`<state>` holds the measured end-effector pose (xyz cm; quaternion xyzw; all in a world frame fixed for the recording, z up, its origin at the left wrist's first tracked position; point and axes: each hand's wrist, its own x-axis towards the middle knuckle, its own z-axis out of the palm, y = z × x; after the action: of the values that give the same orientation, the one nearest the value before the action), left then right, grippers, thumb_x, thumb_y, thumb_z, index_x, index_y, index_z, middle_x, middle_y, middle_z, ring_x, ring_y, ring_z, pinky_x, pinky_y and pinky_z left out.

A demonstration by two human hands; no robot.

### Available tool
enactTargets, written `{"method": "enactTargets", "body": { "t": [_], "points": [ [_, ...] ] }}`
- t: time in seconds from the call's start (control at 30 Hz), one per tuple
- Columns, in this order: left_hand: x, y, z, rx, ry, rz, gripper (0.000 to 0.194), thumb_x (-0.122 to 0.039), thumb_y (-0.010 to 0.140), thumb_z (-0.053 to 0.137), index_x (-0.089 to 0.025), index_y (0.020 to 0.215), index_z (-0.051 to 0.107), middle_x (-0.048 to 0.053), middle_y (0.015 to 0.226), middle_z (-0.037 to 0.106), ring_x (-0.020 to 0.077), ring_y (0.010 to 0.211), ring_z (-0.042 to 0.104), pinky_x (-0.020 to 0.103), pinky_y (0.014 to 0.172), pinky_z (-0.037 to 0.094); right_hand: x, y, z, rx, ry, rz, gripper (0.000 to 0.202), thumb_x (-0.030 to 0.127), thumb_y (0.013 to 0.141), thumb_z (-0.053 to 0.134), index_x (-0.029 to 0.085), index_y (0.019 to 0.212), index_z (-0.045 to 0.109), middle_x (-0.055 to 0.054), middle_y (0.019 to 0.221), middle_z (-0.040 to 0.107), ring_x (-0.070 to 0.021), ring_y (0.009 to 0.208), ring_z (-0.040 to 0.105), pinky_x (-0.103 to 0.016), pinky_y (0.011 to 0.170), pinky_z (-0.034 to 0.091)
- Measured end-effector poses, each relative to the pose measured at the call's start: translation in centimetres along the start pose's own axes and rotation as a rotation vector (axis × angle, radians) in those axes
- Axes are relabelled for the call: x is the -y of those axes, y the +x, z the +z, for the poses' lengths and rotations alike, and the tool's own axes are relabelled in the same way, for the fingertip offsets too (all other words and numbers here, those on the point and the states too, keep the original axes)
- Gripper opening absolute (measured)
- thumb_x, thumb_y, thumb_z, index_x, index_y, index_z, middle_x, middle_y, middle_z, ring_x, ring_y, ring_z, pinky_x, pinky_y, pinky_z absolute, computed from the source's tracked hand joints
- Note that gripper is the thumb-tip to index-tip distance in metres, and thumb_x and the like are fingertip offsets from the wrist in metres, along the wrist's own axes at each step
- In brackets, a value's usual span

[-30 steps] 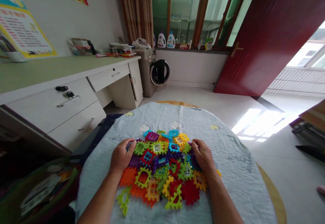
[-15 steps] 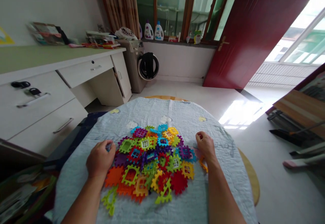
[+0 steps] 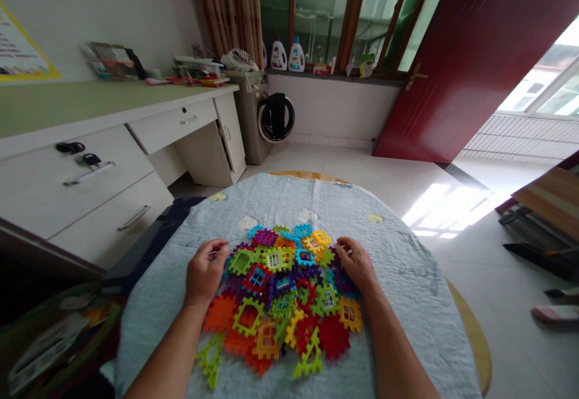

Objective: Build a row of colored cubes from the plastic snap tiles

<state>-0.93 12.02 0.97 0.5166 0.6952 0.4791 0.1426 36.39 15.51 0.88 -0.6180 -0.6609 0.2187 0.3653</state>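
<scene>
A heap of colourful plastic building tiles with toothed edges, several with window grids, lies in front of me. My left hand [image 3: 205, 271] rests at the left edge of the heap, thumb and bent fingers apart, nothing seen between them. Across from it, my right hand [image 3: 359, 266] lies along the right edge, fingers stretched toward purple tiles that it partly covers. Near the middle are a lime green tile with a white window [image 3: 274, 259] and a red tile with a blue window [image 3: 257, 278]. An orange tile [image 3: 220, 313] and a dark red tile [image 3: 334, 337] lie nearer me.
A pale blue cloth [image 3: 411, 302] covers the round table. To the left stand a white desk with drawers [image 3: 99, 185] and a washing machine [image 3: 253, 116] with its door open. A red door [image 3: 425, 73] is at the right, and detergent bottles [image 3: 296, 56] stand on the sill.
Both hands have moved inward against the sides of the heap. The orange piece beside my right wrist is out of sight. My view has turned slightly left.
</scene>
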Motion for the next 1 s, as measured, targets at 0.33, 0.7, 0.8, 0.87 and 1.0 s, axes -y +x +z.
{"method": "enactTargets", "body": {
  "t": [0.33, 0.7, 0.8, 0.87, 1.0],
  "points": [
    [0.0, 0.1, 0.2, 0.055, 0.006, -0.027, 0.036, -0.049, 0.078, 0.054, -0.019, 0.091, 0.069, 0.004, 0.088, 0.074, 0.0192, 0.078, 0.067, 0.030, 0.079, 0.054, 1.9, -0.2, -0.3, 0.310, 0.110, -0.066, 0.038, 0.042, 0.084, 0.056, 0.024, 0.115, 0.069, -0.006, 0.104, 0.068, -0.0216, 0.096, 0.062, -0.036, 0.091, 0.047],
    [-0.9, 0.1, 0.0, 0.090, 0.038, 0.003, 0.032, -0.047, 0.077, 0.054, -0.021, 0.087, 0.070, 0.003, 0.086, 0.074, 0.0200, 0.077, 0.067, 0.031, 0.080, 0.054, 0.9, 0.0, 0.8, 0.156, 0.139, -0.001, 0.044, 0.041, 0.084, 0.054, 0.023, 0.123, 0.063, -0.006, 0.109, 0.068, -0.0199, 0.090, 0.062, -0.037, 0.087, 0.050],
    [-1.0, 0.1, 0.1, 0.089, 0.053, 0.013, 0.031, -0.046, 0.077, 0.053, -0.021, 0.085, 0.069, 0.003, 0.085, 0.074, 0.0202, 0.078, 0.067, 0.031, 0.080, 0.054, 1.3, -0.2, 0.5, 0.256, 0.132, -0.079, 0.037, 0.038, 0.084, 0.054, 0.025, 0.115, 0.068, -0.005, 0.110, 0.069, -0.0219, 0.101, 0.061, -0.039, 0.096, 0.045],
    [-0.9, 0.2, 0.1, 0.092, 0.066, 0.017, 0.031, -0.045, 0.077, 0.052, -0.021, 0.085, 0.070, 0.003, 0.085, 0.074, 0.0202, 0.079, 0.067, 0.030, 0.081, 0.053, 1.6, -0.3, 0.0, 0.329, 0.167, -0.085, 0.032, 0.037, 0.085, 0.051, 0.024, 0.106, 0.072, -0.004, 0.104, 0.070, -0.0209, 0.096, 0.062, -0.037, 0.091, 0.047],
    [-0.9, 0.2, 0.2, 0.090, 0.101, 0.036, 0.031, -0.045, 0.076, 0.051, -0.021, 0.083, 0.070, 0.003, 0.083, 0.074, 0.0199, 0.077, 0.067, 0.030, 0.079, 0.053, 1.7, -0.3, -0.5, 0.312, 0.186, 0.022, 0.037, 0.036, 0.086, 0.047, 0.021, 0.110, 0.070, -0.001, 0.079, 0.069, -0.0167, 0.070, 0.060, -0.032, 0.073, 0.050]
  ]
}}
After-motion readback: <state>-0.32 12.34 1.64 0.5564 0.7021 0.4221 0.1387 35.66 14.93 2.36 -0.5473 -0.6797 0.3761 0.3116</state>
